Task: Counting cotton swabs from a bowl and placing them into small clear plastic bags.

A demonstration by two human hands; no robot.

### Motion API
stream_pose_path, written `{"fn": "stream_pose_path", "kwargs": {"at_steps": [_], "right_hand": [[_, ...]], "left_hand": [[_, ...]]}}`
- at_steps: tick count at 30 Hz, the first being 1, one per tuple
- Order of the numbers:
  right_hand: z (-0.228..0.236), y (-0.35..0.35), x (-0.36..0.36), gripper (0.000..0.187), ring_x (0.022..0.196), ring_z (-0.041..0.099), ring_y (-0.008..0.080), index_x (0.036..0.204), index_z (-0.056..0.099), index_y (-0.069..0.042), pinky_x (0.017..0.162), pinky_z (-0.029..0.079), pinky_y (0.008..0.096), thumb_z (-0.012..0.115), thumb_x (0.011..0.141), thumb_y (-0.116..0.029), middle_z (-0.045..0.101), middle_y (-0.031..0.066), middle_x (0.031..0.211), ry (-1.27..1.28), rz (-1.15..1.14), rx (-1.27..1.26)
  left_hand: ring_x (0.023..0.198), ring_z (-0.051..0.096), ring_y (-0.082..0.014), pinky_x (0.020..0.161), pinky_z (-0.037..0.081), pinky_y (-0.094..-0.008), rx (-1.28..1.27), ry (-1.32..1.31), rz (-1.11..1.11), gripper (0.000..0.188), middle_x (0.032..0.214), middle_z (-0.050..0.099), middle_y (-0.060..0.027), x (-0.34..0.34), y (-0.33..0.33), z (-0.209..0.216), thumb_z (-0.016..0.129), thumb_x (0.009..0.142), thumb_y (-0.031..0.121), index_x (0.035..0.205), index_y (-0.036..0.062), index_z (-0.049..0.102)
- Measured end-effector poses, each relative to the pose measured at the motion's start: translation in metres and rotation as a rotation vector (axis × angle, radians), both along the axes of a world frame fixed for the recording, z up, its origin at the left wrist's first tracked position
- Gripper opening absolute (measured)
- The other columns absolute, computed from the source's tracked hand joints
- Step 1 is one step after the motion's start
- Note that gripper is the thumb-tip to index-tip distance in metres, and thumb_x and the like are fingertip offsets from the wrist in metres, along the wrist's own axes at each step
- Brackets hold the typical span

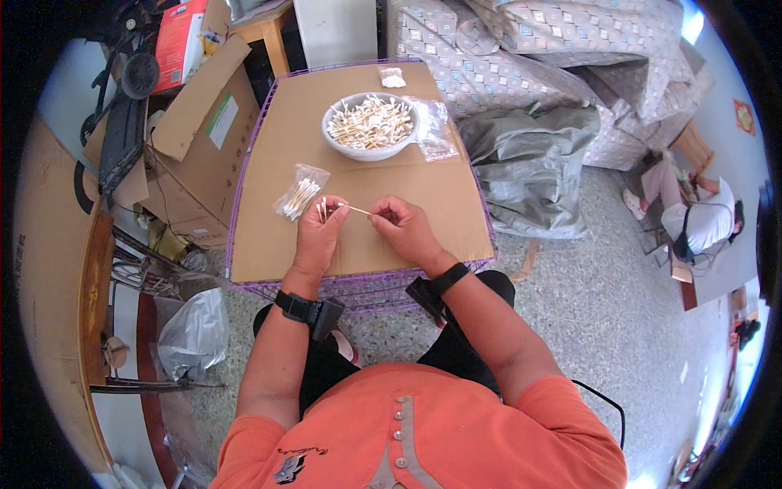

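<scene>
My left hand (319, 230) is closed on a few cotton swabs, their white tips showing above the fingers. A single cotton swab (357, 210) stretches between my two hands. Its far end is pinched by the thumb and fingers of my right hand (401, 226). Just beyond my left hand lies a clear plastic bag (302, 192) with several swabs inside. Farther back, a pale round bowl (368, 154) is heaped with loose cotton swabs. Clear plastic bags (437, 134) lie flat to its right, and a small bag with white contents (392, 77) sits behind it.
Brown cardboard (293, 253) tops the purple wire-framed table. An open carton (191, 171) stands at left. On the right are a grey sack (529, 163) and wrapped, patterned cushions (521, 81). Another person (707, 213) sits at far right. A plastic bag (194, 334) lies at lower left.
</scene>
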State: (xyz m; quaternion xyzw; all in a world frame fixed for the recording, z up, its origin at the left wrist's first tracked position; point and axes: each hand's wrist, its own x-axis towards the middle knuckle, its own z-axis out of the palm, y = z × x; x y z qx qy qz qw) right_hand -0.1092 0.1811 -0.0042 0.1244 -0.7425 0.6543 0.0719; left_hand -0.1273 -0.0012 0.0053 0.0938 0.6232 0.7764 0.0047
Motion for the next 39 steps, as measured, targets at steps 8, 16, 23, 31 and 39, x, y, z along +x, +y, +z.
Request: {"fn": "stream_pose_path", "kwargs": {"at_steps": [8, 16, 23, 31, 39], "right_hand": [[0.005, -0.004, 0.003, 0.005, 0.071, 0.052, 0.0045, 0.091, 0.062, -0.003, 0.062, 0.044, 0.0212, 0.064, 0.088, -0.006, 0.06, -0.0015, 0.079, 0.093, -0.013, 0.127], [0.007, -0.006, 0.005, 0.01, 0.072, 0.057, 0.0115, 0.093, 0.063, -0.002, 0.064, 0.047, 0.0265, 0.065, 0.087, -0.009, 0.061, 0.0048, 0.08, 0.07, -0.049, 0.086], [-0.003, -0.005, 0.0, 0.016, 0.073, 0.054, 0.0063, 0.104, 0.062, -0.002, 0.063, 0.046, 0.023, 0.063, 0.089, -0.009, 0.059, 0.0003, 0.085, -0.031, 0.0, -0.254], [0.003, 0.001, 0.001, 0.019, 0.08, 0.054, 0.0068, 0.108, 0.062, -0.004, 0.07, 0.045, 0.022, 0.064, 0.09, -0.01, 0.058, 0.0003, 0.091, 0.058, 0.061, -0.136], [0.002, 0.003, 0.001, 0.009, 0.077, 0.056, 0.006, 0.101, 0.06, -0.004, 0.07, 0.048, 0.021, 0.06, 0.093, -0.009, 0.059, -0.0015, 0.084, -0.05, 0.054, -0.223]], "left_hand": [[0.058, 0.037, 0.0015, 0.048, 0.029, -0.0171, -0.146, 0.069, -0.072, 0.008, 0.072, 0.05, 0.0102, 0.005, 0.003, 0.008, 0.061, 0.092, 0.012, 0.097, 0.0065, 0.066], [0.055, 0.035, 0.0001, 0.048, 0.029, -0.0171, -0.068, 0.042, -0.124, 0.019, 0.068, 0.049, 0.0077, 0.003, 0.002, 0.005, 0.05, 0.099, 0.022, 0.1, 0.0077, 0.063], [0.062, 0.047, -0.0042, 0.056, 0.039, -0.0205, -0.355, 0.142, -0.177, 0.02, 0.069, 0.055, 0.0032, 0.003, 0.0, 0.002, 0.05, 0.098, 0.019, 0.097, 0.0037, 0.063], [0.062, 0.05, -0.0073, 0.058, 0.042, -0.0238, -0.451, 0.205, -0.224, 0.022, 0.066, 0.055, 0.0009, 0.004, 0.004, 0.009, 0.051, 0.097, 0.021, 0.096, 0.0026, 0.063], [0.063, 0.05, -0.0067, 0.06, 0.042, -0.0227, -0.47, 0.186, -0.254, 0.022, 0.067, 0.056, 0.0016, 0.003, 0.004, 0.009, 0.052, 0.097, 0.021, 0.099, 0.0023, 0.063]]}}
